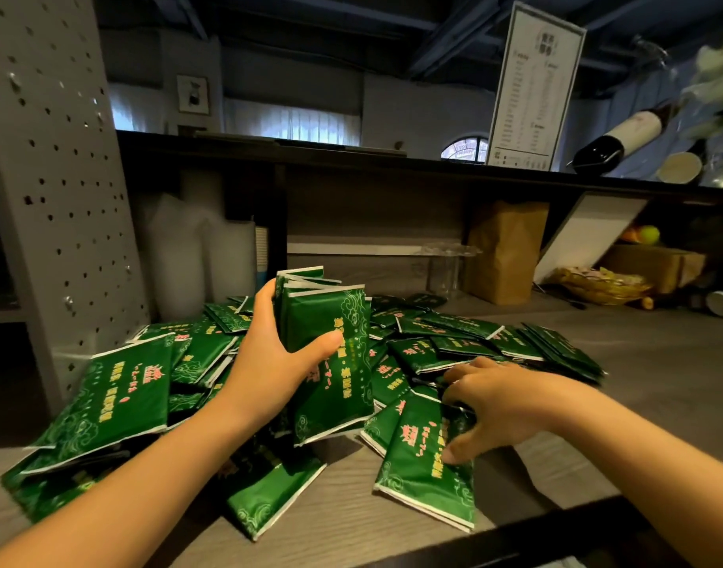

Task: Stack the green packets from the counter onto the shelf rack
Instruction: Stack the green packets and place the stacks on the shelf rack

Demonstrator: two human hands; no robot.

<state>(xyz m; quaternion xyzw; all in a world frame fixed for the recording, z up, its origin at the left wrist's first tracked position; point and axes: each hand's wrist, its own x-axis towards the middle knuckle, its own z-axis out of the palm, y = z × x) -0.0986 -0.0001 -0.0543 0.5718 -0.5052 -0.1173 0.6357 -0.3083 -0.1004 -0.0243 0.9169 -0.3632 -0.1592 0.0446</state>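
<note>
A heap of green packets with pink and yellow print covers the grey wooden counter. My left hand grips an upright bundle of several green packets above the middle of the heap, thumb across the front. My right hand reaches into the heap on the right, its fingers curled round the edge of a green packet that lies near the counter's front edge. A grey perforated shelf rack panel stands at the left.
Behind the heap stand stacked translucent cups, a brown paper bag, a clear container and a leaning white board. A raised ledge above carries a menu card, a lying wine bottle and a paper cup.
</note>
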